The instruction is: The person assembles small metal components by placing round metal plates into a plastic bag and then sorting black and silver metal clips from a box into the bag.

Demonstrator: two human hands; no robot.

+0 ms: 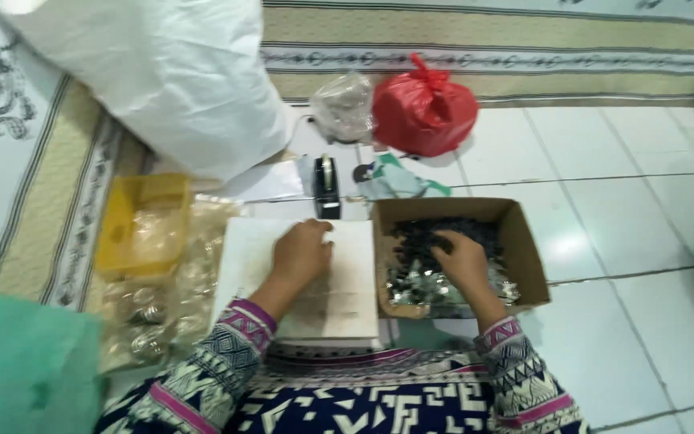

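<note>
My left hand (303, 253) rests on a white flat board (355, 297) on the floor, fingers curled near its top edge; I cannot tell whether it holds anything small. My right hand (463, 265) reaches into an open cardboard box (528, 249) filled with small dark and silvery pieces (419, 281), fingers bent down among them. Both arms wear patterned sleeves.
A black tape dispenser (327, 189) stands behind the board. A red tied bag (423, 112) and a clear bag (343, 104) lie further back. A large white sack (162, 72) sits upper left. A yellow tray (142, 221) and clear plastic packets (150, 321) lie left.
</note>
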